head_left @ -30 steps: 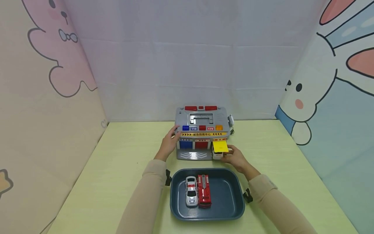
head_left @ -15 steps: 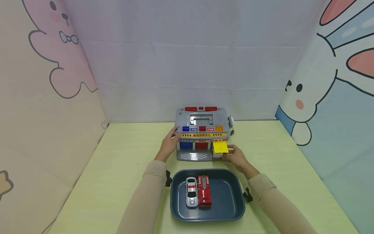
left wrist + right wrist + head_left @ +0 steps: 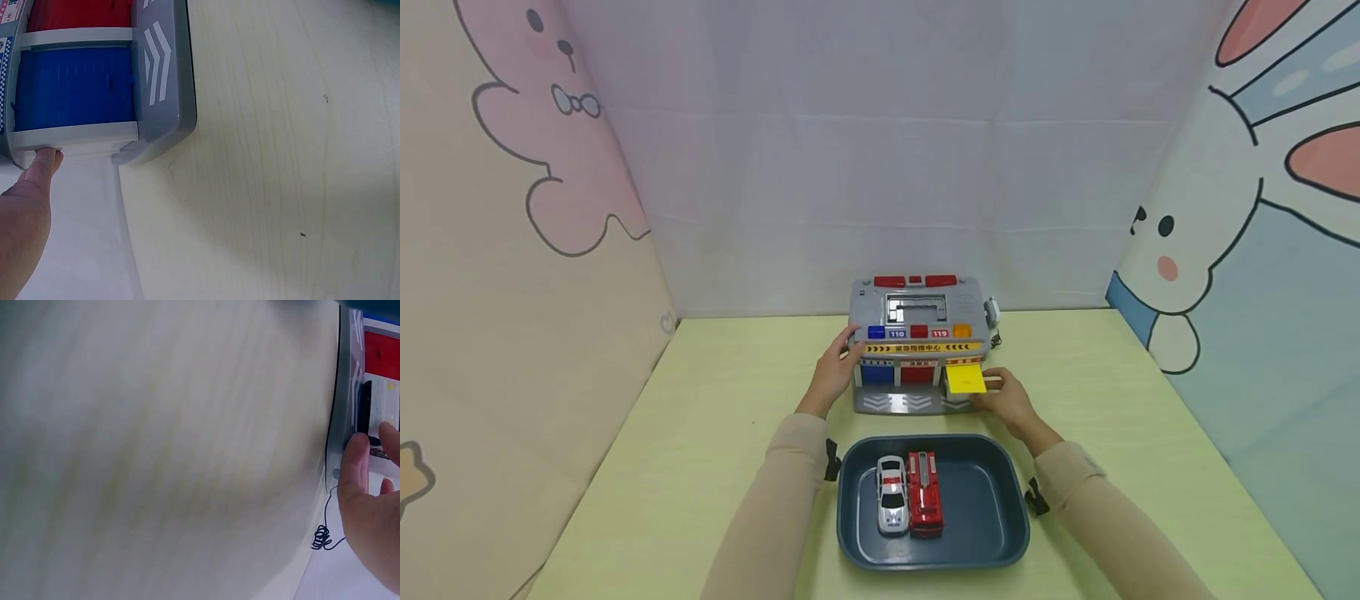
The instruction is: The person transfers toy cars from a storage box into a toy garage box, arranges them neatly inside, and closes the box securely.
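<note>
A grey toy emergency station point(image 3: 917, 325) with numbered buttons stands at the table's back. My left hand point(image 3: 831, 373) rests against its left side; in the left wrist view, straight fingers point(image 3: 45, 164) press on that side beside the blue door point(image 3: 75, 87). My right hand point(image 3: 1009, 400) is at the right bay, where a yellow door point(image 3: 966, 379) is raised. Under this door sits a white toy car point(image 3: 383, 403), mostly hidden in the head view. The right thumb and a finger pinch its near end. The red middle door point(image 3: 917, 373) is down.
In front of the station, a dark blue tray point(image 3: 981, 500) holds a silver toy police car point(image 3: 892, 496) and a red toy fire truck point(image 3: 925, 493). A handset point(image 3: 992, 312) with a coiled cord point(image 3: 322, 537) hangs on the station's right side. A white backdrop stands behind.
The white toy car has slid farther back under the yellow door, with the right hand moving slightly along with it. The left hand has stayed at the station's side.
</note>
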`<state>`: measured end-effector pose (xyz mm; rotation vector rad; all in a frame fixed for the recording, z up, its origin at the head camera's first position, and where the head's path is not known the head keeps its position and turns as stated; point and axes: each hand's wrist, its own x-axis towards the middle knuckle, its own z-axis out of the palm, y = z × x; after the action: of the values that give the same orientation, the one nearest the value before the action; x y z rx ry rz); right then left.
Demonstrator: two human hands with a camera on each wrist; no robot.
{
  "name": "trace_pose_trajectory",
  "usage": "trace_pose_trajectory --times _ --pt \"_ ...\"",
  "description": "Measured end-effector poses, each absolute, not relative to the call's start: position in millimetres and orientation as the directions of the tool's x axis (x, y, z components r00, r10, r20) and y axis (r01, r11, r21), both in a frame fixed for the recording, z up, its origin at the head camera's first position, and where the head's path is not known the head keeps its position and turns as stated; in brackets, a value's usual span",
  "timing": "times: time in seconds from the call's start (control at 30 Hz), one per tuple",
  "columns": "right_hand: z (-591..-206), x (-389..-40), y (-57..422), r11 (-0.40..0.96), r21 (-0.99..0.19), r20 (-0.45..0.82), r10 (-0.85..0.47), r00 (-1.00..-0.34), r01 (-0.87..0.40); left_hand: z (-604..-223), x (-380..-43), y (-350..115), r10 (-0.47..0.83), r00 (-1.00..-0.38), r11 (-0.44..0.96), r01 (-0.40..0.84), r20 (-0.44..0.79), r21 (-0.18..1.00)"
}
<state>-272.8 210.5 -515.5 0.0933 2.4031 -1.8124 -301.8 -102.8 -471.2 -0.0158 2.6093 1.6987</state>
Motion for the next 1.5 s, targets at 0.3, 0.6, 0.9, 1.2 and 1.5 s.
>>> trace_pose_trajectory --times 0.3,0.6,0.9,1.2,1.5 --pt "-517 -281 212 0.433 -0.893 -0.125 0.028 -0.992 0.125 -472 -300 -102 -0.001 -0.999 0.407 -0.031 -0.033 0.913" --pt "-515 -290 214 0.512 -0.852 -0.101 0.049 -0.994 0.112 -474 -300 -102 0.002 -0.999 0.402 -0.028 -0.032 0.915" --pt "-512 -293 217 0.576 -0.811 -0.08 0.059 -0.995 0.1 -475 -300 -102 0.0 -0.999 0.408 -0.038 -0.041 0.912" --pt "-504 -295 220 0.583 -0.809 -0.07 0.036 -0.997 0.078 -472 -300 -102 0.002 -0.999 0.411 -0.034 -0.038 0.911" --pt "-491 -292 223 0.57 -0.82 -0.044 0.026 -0.999 0.051 -468 -301 -102 0.004 -0.999 0.411 -0.04 -0.046 0.911"
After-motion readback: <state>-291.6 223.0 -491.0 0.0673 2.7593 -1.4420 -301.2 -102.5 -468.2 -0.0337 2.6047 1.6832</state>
